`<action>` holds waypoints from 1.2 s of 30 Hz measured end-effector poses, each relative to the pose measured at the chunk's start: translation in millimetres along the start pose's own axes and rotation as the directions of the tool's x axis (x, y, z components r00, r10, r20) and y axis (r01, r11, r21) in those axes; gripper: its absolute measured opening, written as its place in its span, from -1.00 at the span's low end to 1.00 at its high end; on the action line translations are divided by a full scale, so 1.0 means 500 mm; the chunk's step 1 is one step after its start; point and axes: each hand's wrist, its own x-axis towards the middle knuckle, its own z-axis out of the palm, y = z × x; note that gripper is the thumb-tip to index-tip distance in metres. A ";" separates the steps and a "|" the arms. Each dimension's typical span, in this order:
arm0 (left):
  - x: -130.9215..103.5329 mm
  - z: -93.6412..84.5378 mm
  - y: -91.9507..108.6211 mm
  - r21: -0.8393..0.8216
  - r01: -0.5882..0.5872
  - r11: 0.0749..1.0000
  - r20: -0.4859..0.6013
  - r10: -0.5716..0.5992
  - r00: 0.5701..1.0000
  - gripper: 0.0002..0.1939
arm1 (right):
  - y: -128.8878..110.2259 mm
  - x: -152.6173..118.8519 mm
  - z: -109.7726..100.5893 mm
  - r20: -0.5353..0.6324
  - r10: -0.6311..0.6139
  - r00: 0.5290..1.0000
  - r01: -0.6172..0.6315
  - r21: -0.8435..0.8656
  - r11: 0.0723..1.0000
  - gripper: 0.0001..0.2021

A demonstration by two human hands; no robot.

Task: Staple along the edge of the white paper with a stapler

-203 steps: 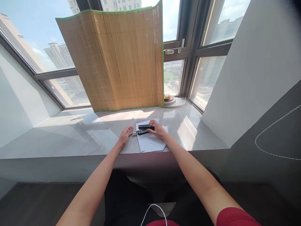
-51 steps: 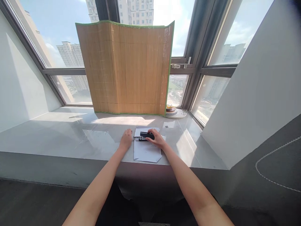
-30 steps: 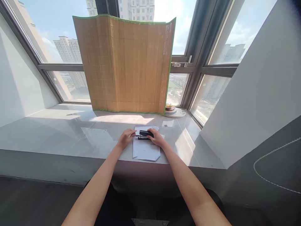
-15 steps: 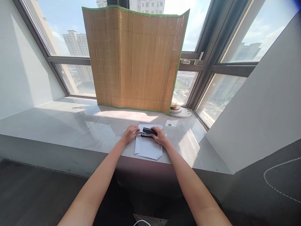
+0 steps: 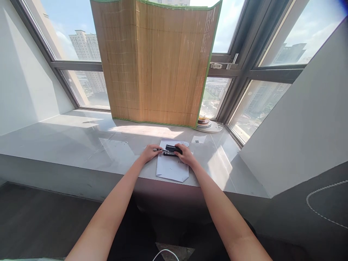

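Observation:
A black stapler [image 5: 170,148] lies sideways over a stack of white paper [image 5: 172,168] on the sill, its upper arm lifted apart from its base. My right hand [image 5: 185,154] is closed around the stapler's right end. At its left end, my left hand [image 5: 150,152] pinches a slim dark-and-silver metal piece [image 5: 157,149] that points toward the opening between arm and base. Whether this piece is joined to the stapler I cannot tell. Beyond my right hand, a small white paper [image 5: 201,139] carries small dark strips [image 5: 197,141], too small to name.
A bamboo mat [image 5: 163,69] with green edging stands against the window behind the sill [image 5: 67,145]. To its right sit stacked round discs or plates [image 5: 208,125]. The sill's front edge runs just below the paper stack. A slanted white wall [image 5: 293,127] rises at right.
The slim metal piece now shows more clearly in my left fingers, reaching out to their left. My right hand keeps its hold on the stapler. The whole view has shifted slightly.

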 end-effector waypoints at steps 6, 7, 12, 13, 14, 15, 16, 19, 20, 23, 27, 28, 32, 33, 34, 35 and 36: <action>0.001 -0.004 0.009 0.026 0.011 1.000 -0.010 -0.011 1.000 -0.70 | -0.003 -0.001 -0.001 0.005 0.004 1.000 -0.004 -0.004 1.000 -0.72; 0.001 -0.004 0.010 0.026 0.011 1.000 -0.004 -0.011 1.000 -0.70 | -0.004 0.000 -0.002 0.007 0.007 1.000 -0.007 -0.005 1.000 -0.72; -0.001 -0.003 0.011 -0.005 0.038 0.999 0.006 -0.038 0.999 -0.70 | -0.003 0.000 -0.002 0.007 0.001 1.000 -0.001 -0.002 1.000 -0.72; -0.001 -0.003 0.011 -0.010 0.039 0.999 0.005 -0.039 0.999 -0.71 | -0.003 0.000 -0.002 0.007 0.002 1.000 -0.002 -0.002 1.000 -0.72; -0.001 -0.002 0.011 -0.017 0.040 0.999 0.003 -0.039 0.999 -0.71 | -0.003 0.000 -0.002 0.008 0.004 1.000 -0.004 -0.003 1.000 -0.72; -0.001 -0.002 0.011 -0.025 0.040 0.999 0.000 -0.040 0.999 -0.71 | -0.003 0.000 -0.002 0.009 0.006 1.000 -0.006 -0.003 1.000 -0.72; -0.001 -0.001 0.010 -0.035 0.041 0.999 -0.002 -0.041 0.999 -0.71 | -0.003 0.000 -0.002 0.010 0.008 1.000 -0.008 -0.002 1.000 -0.72; 0.001 0.000 0.008 -0.061 0.046 0.997 0.001 -0.046 0.999 -0.69 | -0.005 -0.001 -0.003 0.014 0.012 1.000 -0.012 0.001 1.000 -0.73; 0.001 0.000 0.007 -0.066 0.047 0.997 0.004 -0.047 0.999 -0.69 | -0.006 -0.002 -0.004 0.013 0.014 1.000 -0.014 0.001 1.000 -0.73; 0.001 -0.002 0.007 -0.052 0.041 0.998 0.008 -0.041 0.999 -0.68 | -0.009 -0.003 -0.005 0.011 0.022 1.000 -0.022 -0.005 1.000 -0.74; -0.003 -0.005 0.010 -0.001 -0.041 0.999 -0.060 0.041 0.997 -0.68 | -0.014 -0.003 -0.005 0.010 0.020 1.000 -0.020 0.002 1.000 -0.74; -0.004 -0.006 0.011 0.002 -0.051 0.999 -0.063 0.051 0.997 -0.68 | -0.015 -0.003 -0.005 0.011 0.018 1.000 -0.018 0.007 1.000 -0.74; -0.007 -0.005 0.014 -0.001 -0.009 1.000 -0.023 0.009 1.000 -0.70 | -0.020 -0.005 -0.005 0.004 0.029 1.000 -0.029 0.020 0.999 -0.74; -0.007 -0.004 0.014 -0.001 -0.002 1.000 -0.020 0.002 1.000 -0.71 | -0.021 -0.006 -0.005 0.000 0.031 1.000 -0.031 0.023 0.999 -0.74; -0.007 -0.003 0.013 -0.001 0.001 1.000 -0.021 -0.001 1.000 -0.72 | -0.022 -0.006 -0.005 -0.002 0.030 1.000 -0.030 0.024 0.999 -0.74; -0.007 -0.003 0.012 -0.001 0.004 1.000 -0.026 -0.004 1.000 -0.73 | -0.023 -0.007 -0.005 -0.003 0.028 1.000 -0.028 0.025 0.999 -0.75; -0.007 -0.003 0.011 -0.003 0.008 1.000 -0.032 -0.008 0.999 -0.73 | -0.024 -0.007 -0.005 -0.001 0.027 1.000 -0.027 0.026 0.999 -0.75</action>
